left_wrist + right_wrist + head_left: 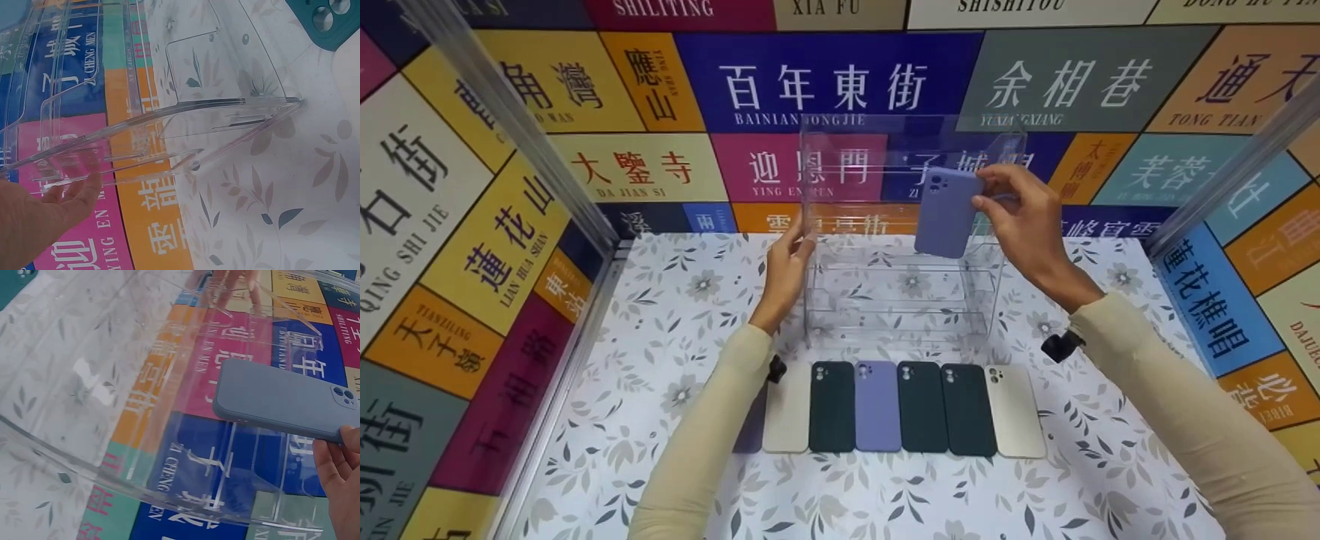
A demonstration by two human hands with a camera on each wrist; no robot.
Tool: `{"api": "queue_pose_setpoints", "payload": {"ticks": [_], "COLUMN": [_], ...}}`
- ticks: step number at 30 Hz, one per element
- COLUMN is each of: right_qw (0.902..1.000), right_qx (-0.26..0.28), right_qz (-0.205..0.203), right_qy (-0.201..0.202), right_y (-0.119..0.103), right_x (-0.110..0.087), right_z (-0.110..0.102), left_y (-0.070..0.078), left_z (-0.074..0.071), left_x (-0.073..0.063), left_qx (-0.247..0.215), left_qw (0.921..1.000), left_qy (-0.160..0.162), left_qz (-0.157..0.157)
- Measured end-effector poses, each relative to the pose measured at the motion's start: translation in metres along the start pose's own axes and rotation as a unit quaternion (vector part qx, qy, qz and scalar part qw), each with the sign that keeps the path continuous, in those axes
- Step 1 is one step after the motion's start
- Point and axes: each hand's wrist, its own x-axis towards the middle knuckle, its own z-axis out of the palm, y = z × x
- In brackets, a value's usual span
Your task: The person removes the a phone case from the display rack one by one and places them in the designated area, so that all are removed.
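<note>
My right hand [1024, 214] pinches a purple phone case [945, 214] by its upper right edge, thumb on one side and fingers on the other. The case is held upright over a clear acrylic display rack [900, 330] with stepped tiers. In the right wrist view this phone case [275, 396] looks grey-blue, its camera cutout close to the fingers. At the rack's left side, my left hand [787, 270] rests its extended fingers against the clear wall. The left wrist view has these fingers [84, 194] touching the transparent plastic near its edge.
In front of the rack lies a row of several phone cases: cream [787, 412], dark green [832, 405], purple [878, 405] and more. My left sleeve partly covers the leftmost purple one [748, 427]. Panels with printed street names [840, 82] enclose the floral-covered table [660, 337].
</note>
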Motion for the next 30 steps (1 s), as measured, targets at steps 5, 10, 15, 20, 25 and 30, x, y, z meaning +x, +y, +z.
{"api": "queue_pose_setpoints", "payload": {"ticks": [5, 10, 15, 20, 25, 30], "right_qw": [0.9999, 0.9997, 0.9993, 0.9987, 0.9981, 0.9966], "right_qx": [-0.005, -0.011, -0.015, -0.012, -0.003, -0.011], "right_qz": [0.008, 0.015, 0.023, 0.039, 0.046, 0.064], "right_qy": [-0.008, -0.015, -0.025, -0.032, -0.040, -0.051], "right_y": [0.004, 0.007, 0.008, 0.008, 0.011, 0.014], "right_x": [-0.014, -0.026, -0.038, -0.049, -0.061, -0.075], "right_z": [-0.003, -0.006, -0.010, -0.012, -0.014, -0.017], "left_y": [0.000, 0.000, -0.001, 0.000, 0.000, 0.000], "left_z": [-0.001, -0.001, -0.001, -0.001, -0.001, -0.002], "left_x": [0.000, 0.000, 0.000, 0.000, 0.000, -0.001], "left_qx": [-0.011, -0.007, -0.004, -0.003, -0.004, -0.004], "left_qw": [0.9999, 1.0000, 1.0000, 1.0000, 0.9999, 0.9999], "left_qy": [0.005, -0.001, -0.005, -0.009, -0.011, -0.009], "left_qz": [-0.001, -0.004, -0.004, -0.003, 0.001, -0.005]}}
